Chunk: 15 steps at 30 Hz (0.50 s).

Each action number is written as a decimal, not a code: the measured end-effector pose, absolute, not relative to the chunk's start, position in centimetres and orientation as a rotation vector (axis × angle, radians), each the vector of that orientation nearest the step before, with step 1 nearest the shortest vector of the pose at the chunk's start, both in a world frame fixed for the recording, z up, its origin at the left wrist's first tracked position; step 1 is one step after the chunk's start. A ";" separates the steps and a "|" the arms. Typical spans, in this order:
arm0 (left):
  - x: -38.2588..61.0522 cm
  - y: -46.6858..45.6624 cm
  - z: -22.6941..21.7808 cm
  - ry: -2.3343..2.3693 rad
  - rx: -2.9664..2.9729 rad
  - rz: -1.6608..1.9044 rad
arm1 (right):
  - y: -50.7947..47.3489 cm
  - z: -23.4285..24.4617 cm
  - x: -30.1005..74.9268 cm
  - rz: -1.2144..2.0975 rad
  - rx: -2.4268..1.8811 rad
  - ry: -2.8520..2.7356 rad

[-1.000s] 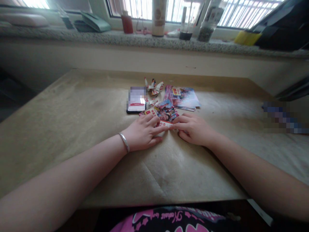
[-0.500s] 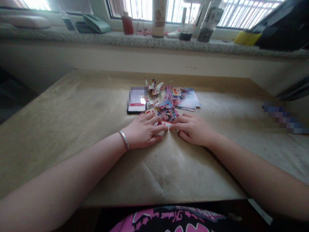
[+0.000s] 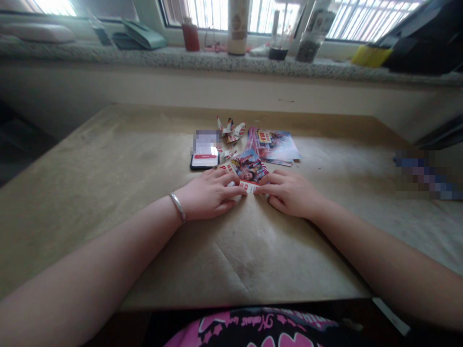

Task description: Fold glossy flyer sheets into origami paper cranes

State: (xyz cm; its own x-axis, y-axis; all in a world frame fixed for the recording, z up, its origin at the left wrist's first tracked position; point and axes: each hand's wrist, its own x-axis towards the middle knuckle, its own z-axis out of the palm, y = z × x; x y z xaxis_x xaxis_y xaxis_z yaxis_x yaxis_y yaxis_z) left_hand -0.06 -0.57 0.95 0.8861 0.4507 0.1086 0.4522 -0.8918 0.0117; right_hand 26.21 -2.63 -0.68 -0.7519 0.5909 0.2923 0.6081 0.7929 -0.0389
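Observation:
A colourful printed paper flyer (image 3: 249,168) lies on the table between my hands, its near edge folded up to a white strip with red marks. My left hand (image 3: 211,193), a silver bangle at its wrist, rests on the flyer's left side with fingers stretched out flat. On the right side, my right hand (image 3: 289,193) presses down with its fingers extended and thumb tucked beneath. A small gap separates the two index fingertips at the near edge. Just beyond the flyer stand folded paper figures (image 3: 231,131), partly overlapped by other paper.
A phone (image 3: 205,159) with its screen lit lies left of the flyer. Stacked printed flyers (image 3: 277,144) sit behind on the right. Bottles and jars (image 3: 238,29) line the granite windowsill (image 3: 202,59). The brown-covered table (image 3: 144,144) has its near edge by my lap.
My left hand has slid a little to the left along the near edge, widening the gap between the index fingertips. My right hand has stayed nearly still.

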 end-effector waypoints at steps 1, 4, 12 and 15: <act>-0.2 -0.4 1.0 -0.691 -3.056 -0.160 | -2.6 -0.7 26.2 -0.091 -0.921 -2.696; -0.6 0.2 1.3 -0.613 -3.100 -0.155 | -2.7 -0.7 26.2 -0.108 -0.917 -2.707; -0.9 0.4 1.7 -0.573 -3.142 -0.217 | -2.7 -0.7 26.4 -0.105 -0.904 -2.712; -1.0 0.4 2.1 -0.603 -3.182 -0.210 | -2.6 -0.7 26.5 -0.114 -0.907 -2.723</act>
State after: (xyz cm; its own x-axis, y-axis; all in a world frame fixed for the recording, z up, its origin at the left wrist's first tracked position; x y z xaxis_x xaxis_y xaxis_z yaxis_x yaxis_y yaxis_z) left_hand -1.04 0.37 2.10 0.9228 0.3701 0.1072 0.3566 -0.9257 0.1260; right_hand 26.47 -2.65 -0.71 -0.7683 0.5771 0.2768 0.5983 0.8012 -0.0099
